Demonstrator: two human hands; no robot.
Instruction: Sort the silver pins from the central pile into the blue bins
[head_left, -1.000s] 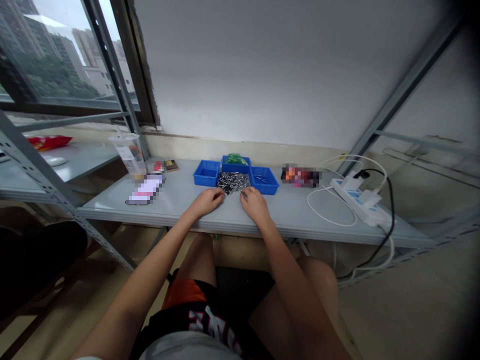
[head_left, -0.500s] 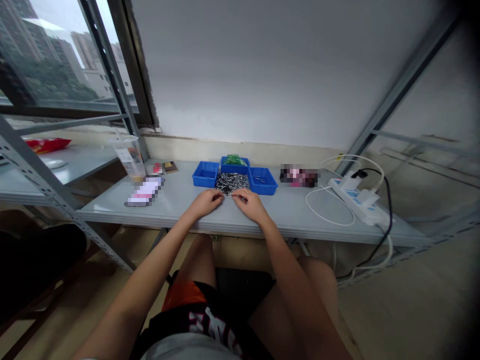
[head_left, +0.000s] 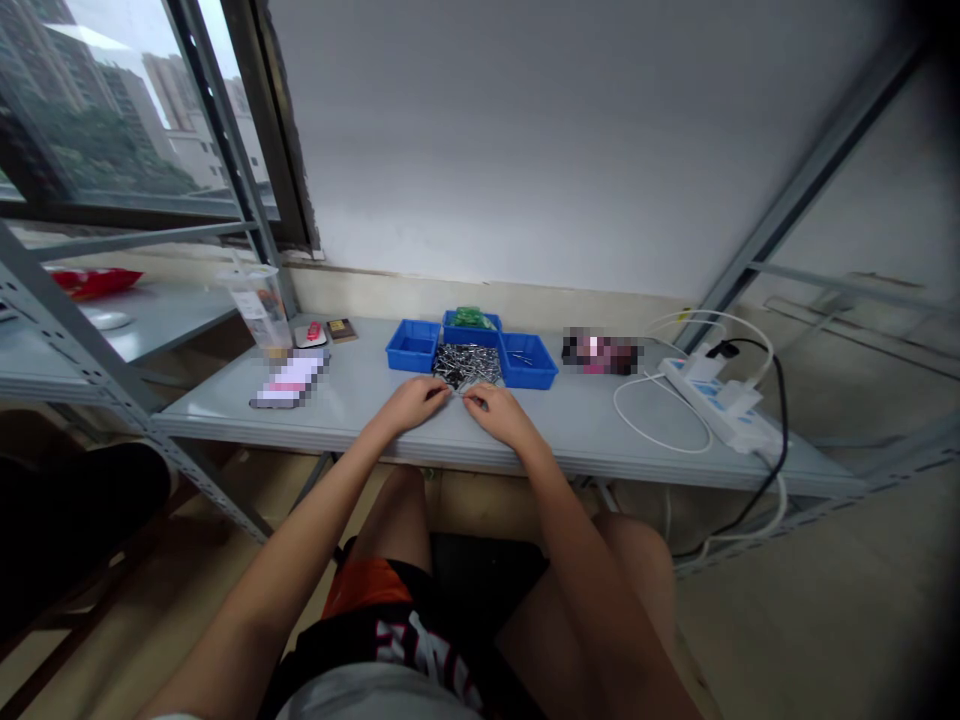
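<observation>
A heap of small, thin metal pieces (head_left: 469, 362), silver with some dark ones, lies on the grey table in front of my hands. My left hand (head_left: 417, 403) is closed in a pinch at the heap's near edge. Facing it, my right hand (head_left: 498, 410) pinches too, thumb against fingers. Between the fingertips a slim metal piece (head_left: 459, 393) shows faintly; its kind is too small to tell. Around the heap stand a left blue tray (head_left: 411, 362), a back blue tray (head_left: 480, 340) with green packets (head_left: 471, 317), and a right blue tray (head_left: 531, 378) holding a few thin pieces.
Left on the table (head_left: 352, 405) are a blurred-out phone (head_left: 291, 380), a plastic cup (head_left: 259, 310) and a small dark box (head_left: 342, 330). To the right lie a pixelated object (head_left: 600, 352), a white cable (head_left: 660, 440) and a power strip (head_left: 720, 405). Metal shelf posts flank the table.
Both hands stay at the heap's near edge, with only slight finger movement. The slim piece between the fingertips shows a little more now. The view has shifted slightly.
</observation>
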